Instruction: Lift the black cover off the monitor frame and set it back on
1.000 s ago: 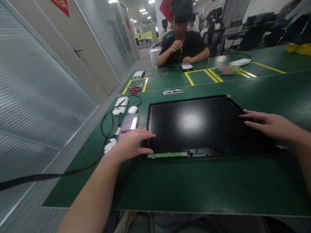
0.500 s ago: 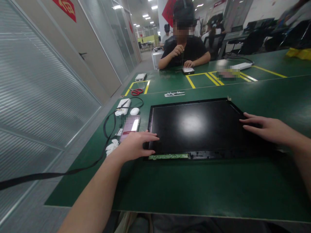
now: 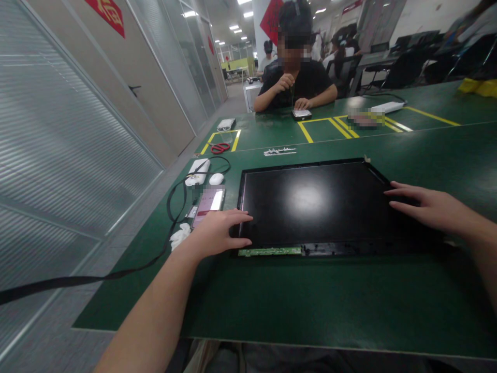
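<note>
Left hand [image 3: 217, 231] edged inward slightly; black frame [image 3: 349, 248] holds screen [image 3: 306, 202], green board [image 3: 269, 252]

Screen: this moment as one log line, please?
screen: on table; left hand: at screen's left edge; right hand: at screen's right edge; phone: left of screen

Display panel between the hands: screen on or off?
Looks off: the display panel is black with no image, only a pale, blurred glare that is probably reflected light.
</note>
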`<state>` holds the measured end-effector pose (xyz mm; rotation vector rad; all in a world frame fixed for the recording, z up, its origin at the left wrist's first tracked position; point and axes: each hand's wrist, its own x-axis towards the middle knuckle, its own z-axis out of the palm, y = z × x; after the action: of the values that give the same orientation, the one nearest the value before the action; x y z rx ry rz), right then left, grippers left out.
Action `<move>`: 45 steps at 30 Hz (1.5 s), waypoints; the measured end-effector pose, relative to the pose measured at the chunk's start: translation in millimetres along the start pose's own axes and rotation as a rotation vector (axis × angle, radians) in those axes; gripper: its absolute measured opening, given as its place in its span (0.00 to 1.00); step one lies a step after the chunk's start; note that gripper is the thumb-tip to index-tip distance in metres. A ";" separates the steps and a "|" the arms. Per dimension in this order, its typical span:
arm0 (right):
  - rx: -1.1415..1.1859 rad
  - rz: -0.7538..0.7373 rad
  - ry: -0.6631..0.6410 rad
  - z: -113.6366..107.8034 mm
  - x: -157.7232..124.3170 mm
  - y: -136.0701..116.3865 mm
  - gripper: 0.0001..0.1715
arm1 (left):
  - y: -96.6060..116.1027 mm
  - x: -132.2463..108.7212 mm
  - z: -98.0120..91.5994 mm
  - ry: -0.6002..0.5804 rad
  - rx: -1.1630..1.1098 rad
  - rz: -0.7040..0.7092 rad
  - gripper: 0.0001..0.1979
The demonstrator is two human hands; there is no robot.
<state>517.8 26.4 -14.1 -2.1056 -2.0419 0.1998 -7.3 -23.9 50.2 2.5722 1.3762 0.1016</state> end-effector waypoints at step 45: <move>0.441 0.144 -0.025 -7.5 3.2 5.0 0.28 | -1.2 10.0 12.6 0.134 0.050 -0.068 0.20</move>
<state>524.5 29.1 -7.9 -1.9701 -1.6633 0.6378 -0.6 -17.0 37.3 2.5979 1.5300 0.2344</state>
